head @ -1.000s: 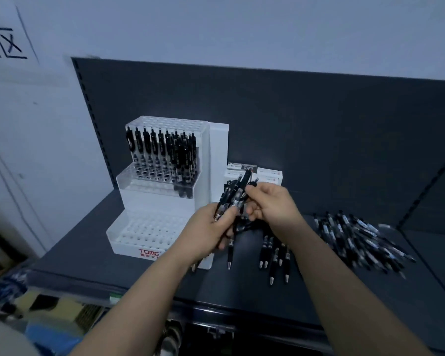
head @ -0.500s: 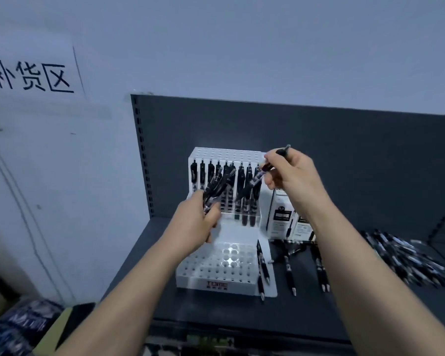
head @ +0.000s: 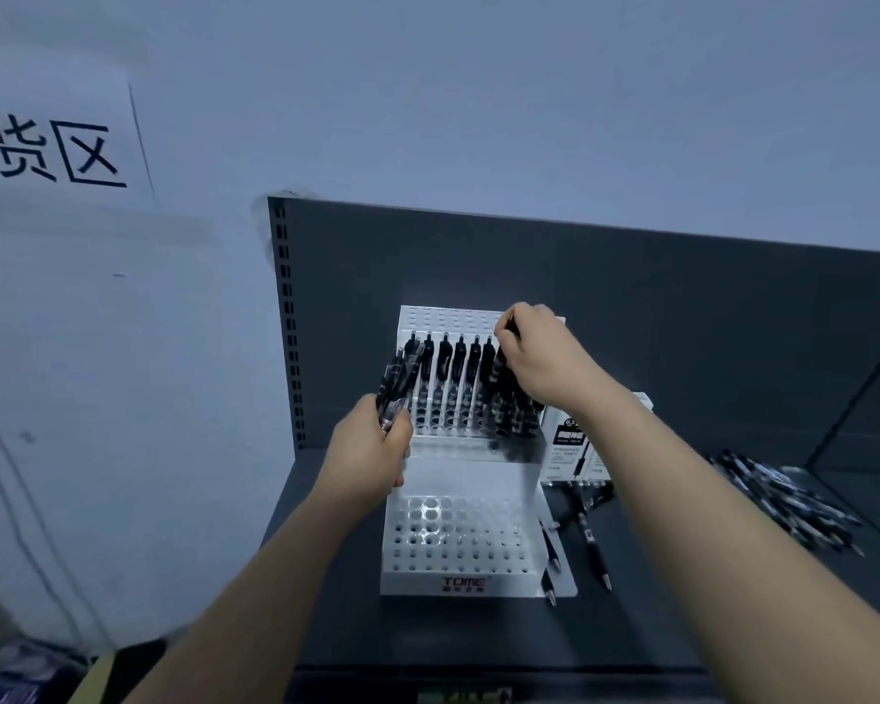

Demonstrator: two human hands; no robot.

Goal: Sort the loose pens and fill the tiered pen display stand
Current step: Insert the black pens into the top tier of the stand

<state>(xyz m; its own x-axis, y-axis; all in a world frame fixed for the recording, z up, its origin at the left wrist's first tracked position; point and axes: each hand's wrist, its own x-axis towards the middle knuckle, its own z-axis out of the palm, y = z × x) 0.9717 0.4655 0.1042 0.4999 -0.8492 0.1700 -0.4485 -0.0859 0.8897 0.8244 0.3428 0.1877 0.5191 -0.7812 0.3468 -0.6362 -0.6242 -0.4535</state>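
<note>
Right hand (head: 539, 363): lowered since half a second ago, when it held one pen above the tiered stand (head: 458, 584); its fingertips now pinch that pen (head: 501, 355) at the right end of the upper tier, and whether the pen is seated in a hole cannot be told. Left hand (head: 372, 449): unchanged, fingers curled round a bundle of pens (head: 402, 378) at the stand's left edge. Judgement: one more slot is being filled, the lower tier (head: 478, 551) is unfilled, and the loose heap (head: 783, 495) lies well apart to the right, so most of the filling remains
</note>
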